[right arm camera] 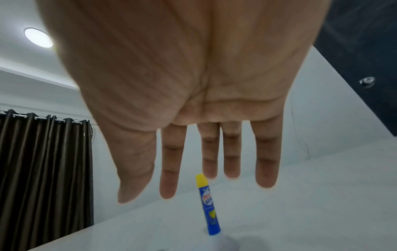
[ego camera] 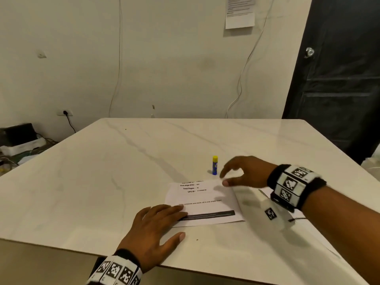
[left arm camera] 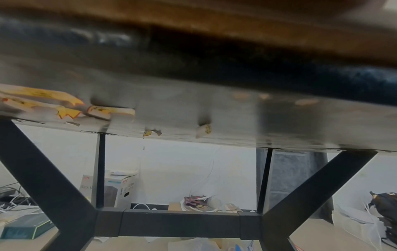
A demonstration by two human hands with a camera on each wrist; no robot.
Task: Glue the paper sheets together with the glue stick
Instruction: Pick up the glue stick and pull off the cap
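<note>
glue stick [ego camera: 214, 165] upright just beyond right hand [ego camera: 244, 173], fingers spread, empty, left hand [ego camera: 153, 230] flat on paper sheet [ego camera: 205, 202]

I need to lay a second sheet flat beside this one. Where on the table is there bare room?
The table is bare left of the printed sheet, beyond the left hand, and across the far half behind the glue stick. It is crowded right of the sheet, under the right hand.
</note>
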